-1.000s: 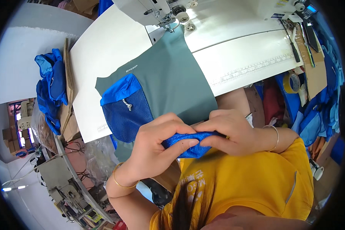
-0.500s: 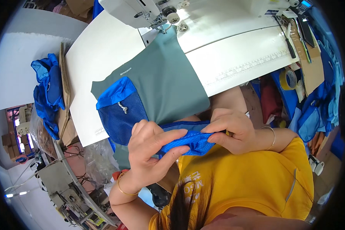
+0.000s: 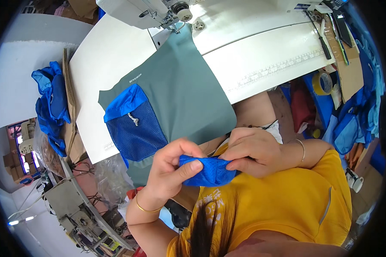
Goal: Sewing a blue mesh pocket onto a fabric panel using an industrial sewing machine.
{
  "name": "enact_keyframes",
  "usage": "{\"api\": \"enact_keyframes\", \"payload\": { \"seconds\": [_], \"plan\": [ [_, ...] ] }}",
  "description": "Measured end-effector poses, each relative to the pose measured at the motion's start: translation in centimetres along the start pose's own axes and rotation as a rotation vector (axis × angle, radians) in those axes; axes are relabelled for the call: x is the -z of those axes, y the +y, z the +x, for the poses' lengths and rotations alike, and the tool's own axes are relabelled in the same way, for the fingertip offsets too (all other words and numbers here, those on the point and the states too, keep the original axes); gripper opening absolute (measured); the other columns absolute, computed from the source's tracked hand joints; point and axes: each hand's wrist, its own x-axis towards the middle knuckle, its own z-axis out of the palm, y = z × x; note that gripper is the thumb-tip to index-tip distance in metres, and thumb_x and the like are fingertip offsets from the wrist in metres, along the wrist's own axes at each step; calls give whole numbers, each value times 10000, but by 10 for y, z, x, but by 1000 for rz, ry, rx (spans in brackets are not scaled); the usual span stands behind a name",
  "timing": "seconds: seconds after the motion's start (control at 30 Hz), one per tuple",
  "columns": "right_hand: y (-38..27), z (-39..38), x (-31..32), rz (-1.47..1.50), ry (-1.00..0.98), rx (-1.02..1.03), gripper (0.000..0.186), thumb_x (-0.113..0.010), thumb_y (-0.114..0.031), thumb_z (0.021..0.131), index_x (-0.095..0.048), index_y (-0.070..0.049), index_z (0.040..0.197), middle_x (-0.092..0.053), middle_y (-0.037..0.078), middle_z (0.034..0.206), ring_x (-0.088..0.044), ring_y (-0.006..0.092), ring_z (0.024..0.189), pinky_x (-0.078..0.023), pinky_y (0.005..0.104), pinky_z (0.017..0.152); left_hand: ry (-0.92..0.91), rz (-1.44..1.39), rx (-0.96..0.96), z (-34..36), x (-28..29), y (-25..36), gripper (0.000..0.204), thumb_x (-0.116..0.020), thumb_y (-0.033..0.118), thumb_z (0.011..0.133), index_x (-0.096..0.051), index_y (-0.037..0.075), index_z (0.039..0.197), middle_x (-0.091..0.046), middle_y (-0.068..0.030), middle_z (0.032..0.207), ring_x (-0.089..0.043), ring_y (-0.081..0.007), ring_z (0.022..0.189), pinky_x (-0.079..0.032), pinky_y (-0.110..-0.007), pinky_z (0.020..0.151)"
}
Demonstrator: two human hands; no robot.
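Note:
A piece of bright blue mesh fabric [image 3: 210, 172], folded or bunched up, is held in front of my chest. My left hand [image 3: 171, 169] pinches its left end between thumb and fingers. At the other end, my right hand [image 3: 253, 152] grips the fabric's upper right corner. Just beyond lies a grey-green fabric panel [image 3: 186, 85], draped over the table's front edge with its far tip under the sewing machine's needle area. On its left part rests a blue mesh pocket [image 3: 137, 128] with a white drawcord knot; neither hand touches it.
The sewing machine head [image 3: 158, 13] stands over the white table [image 3: 265, 60]. At the right are a black-handled tool [image 3: 323, 45], a tape roll [image 3: 322, 83], cardboard and blue cloth. Blue fabric [image 3: 53, 107] hangs by cardboard at the left, above a clear plastic bag [image 3: 111, 173].
The fabric in my hands has turned and is folded more compactly, and it sits slightly lower. A darker blue strip behind it no longer shows. The panel appears shifted slightly left.

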Motion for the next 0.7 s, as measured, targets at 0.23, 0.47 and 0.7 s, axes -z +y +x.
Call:
{"api": "enact_keyframes", "payload": {
  "seconds": [0.23,0.47,0.7],
  "plan": [
    [-2,-2,7,-158,-21,120,231,-782,-61,812,-688,10,1011,-646,82,767,-576,239,617,-456,331,521,212,998,-533,1,-11,5,307,-764,100,791,-699,23,1081,-669,-130,1061,-570,-279,948,-425,-383,874],
    [-2,-5,6,-202,-20,182,239,-786,-53,805,-684,25,1007,-657,93,768,-593,235,618,-481,324,534,302,1329,-702,-9,-14,-7,293,-708,21,793,-697,24,1086,-676,-122,1076,-611,-314,1046,-444,-510,981],
    [4,-4,6,-170,-113,95,238,-791,-71,803,-685,15,998,-682,105,827,-621,258,666,-502,338,582,234,892,-531,-9,-4,-10,205,-693,58,854,-685,35,1057,-681,-89,968,-582,-265,909,-407,-422,889]
  ]
}}
